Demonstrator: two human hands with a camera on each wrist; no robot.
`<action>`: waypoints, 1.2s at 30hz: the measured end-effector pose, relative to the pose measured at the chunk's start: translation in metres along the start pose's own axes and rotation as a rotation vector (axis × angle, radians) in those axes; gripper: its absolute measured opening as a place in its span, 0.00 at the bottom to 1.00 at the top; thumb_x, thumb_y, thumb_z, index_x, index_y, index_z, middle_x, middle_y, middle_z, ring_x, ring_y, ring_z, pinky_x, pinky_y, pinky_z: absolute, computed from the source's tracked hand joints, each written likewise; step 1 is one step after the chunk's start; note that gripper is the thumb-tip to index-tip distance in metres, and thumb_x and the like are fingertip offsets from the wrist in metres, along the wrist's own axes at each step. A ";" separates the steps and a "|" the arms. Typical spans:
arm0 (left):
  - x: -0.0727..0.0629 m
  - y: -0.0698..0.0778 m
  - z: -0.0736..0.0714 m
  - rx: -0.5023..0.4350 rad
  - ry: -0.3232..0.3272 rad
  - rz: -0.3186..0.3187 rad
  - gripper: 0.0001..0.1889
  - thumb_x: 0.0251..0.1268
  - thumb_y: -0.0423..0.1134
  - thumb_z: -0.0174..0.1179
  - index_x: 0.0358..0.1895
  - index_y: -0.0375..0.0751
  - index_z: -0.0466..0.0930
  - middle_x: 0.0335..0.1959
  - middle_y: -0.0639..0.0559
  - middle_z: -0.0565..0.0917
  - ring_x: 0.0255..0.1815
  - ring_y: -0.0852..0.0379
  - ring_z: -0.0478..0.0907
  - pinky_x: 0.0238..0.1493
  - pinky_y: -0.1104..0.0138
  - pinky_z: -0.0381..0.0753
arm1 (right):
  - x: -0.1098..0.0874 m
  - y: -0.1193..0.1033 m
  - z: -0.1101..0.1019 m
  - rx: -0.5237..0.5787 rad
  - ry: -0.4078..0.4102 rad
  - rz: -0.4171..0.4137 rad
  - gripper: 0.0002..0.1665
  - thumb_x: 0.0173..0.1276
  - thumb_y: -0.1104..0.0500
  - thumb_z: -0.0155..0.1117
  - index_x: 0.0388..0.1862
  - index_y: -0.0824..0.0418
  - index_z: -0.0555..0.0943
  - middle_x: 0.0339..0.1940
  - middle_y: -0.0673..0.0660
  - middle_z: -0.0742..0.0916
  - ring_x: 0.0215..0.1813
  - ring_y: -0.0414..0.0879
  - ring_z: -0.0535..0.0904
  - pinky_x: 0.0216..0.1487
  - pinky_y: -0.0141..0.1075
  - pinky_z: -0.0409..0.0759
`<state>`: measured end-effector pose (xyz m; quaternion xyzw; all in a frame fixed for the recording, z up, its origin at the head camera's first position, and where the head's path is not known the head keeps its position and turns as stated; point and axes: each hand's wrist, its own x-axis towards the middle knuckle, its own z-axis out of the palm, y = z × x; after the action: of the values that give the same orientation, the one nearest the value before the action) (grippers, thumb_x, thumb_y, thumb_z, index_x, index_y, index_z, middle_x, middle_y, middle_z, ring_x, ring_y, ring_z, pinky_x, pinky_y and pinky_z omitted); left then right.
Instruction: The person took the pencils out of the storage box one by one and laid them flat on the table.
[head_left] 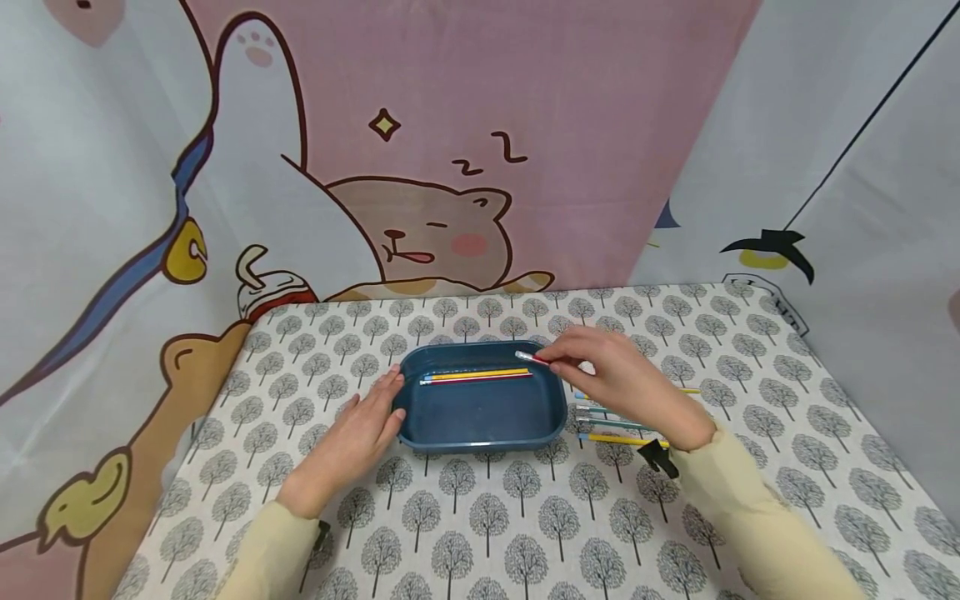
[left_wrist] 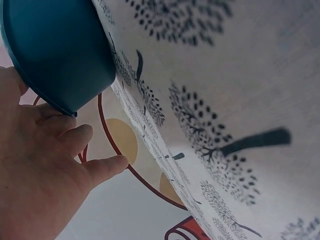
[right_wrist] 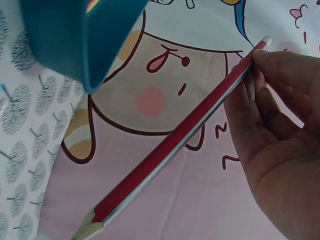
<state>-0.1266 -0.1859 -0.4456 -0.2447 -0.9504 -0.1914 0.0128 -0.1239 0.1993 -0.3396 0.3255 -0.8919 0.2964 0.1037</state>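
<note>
A dark blue plastic tray [head_left: 480, 445] stands on the cloth with a yellow pencil [head_left: 480, 374] and a red pencil [head_left: 487, 378] lying side by side in it. My left hand [head_left: 366, 427] rests against the tray's left rim, fingers mostly straight; the left wrist view shows fingertips at the tray wall [left_wrist: 65, 55]. Above the tray's right end, my right hand [head_left: 611, 372] pinches a red-and-white pencil [right_wrist: 175, 137] near its eraser end between thumb and fingers. The sharpened tip points away from the fingers in the right wrist view.
Right of the tray, partly under my right forearm, lie several pencils: a yellow one [head_left: 618, 440], a green one [head_left: 618, 422] and others. The tree-print tablecloth [head_left: 487, 517] covers the table. A cartoon-print curtain [head_left: 592, 150] hangs behind and at both sides.
</note>
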 end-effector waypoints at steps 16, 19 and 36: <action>-0.002 0.000 -0.001 0.004 0.001 0.001 0.31 0.86 0.50 0.44 0.82 0.36 0.57 0.84 0.45 0.53 0.82 0.43 0.57 0.74 0.34 0.59 | -0.043 0.015 -0.003 -0.044 0.027 0.029 0.16 0.66 0.69 0.72 0.50 0.55 0.90 0.44 0.43 0.89 0.39 0.33 0.80 0.35 0.34 0.83; -0.002 0.000 0.000 -0.001 0.003 0.003 0.31 0.86 0.49 0.45 0.82 0.36 0.58 0.84 0.46 0.53 0.82 0.43 0.57 0.74 0.34 0.59 | -0.051 0.018 -0.003 -0.032 0.030 0.022 0.16 0.65 0.71 0.73 0.49 0.57 0.90 0.44 0.44 0.88 0.38 0.32 0.81 0.33 0.30 0.83; -0.001 0.000 0.000 0.002 0.000 0.000 0.31 0.86 0.50 0.43 0.81 0.36 0.58 0.84 0.44 0.54 0.81 0.42 0.58 0.74 0.33 0.60 | -0.092 0.037 0.015 -0.079 -0.020 0.083 0.19 0.61 0.69 0.76 0.48 0.52 0.91 0.46 0.45 0.89 0.43 0.36 0.83 0.40 0.35 0.86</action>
<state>-0.1257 -0.1866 -0.4459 -0.2448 -0.9506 -0.1905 0.0128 -0.0770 0.2606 -0.4032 0.2866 -0.9166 0.2619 0.0952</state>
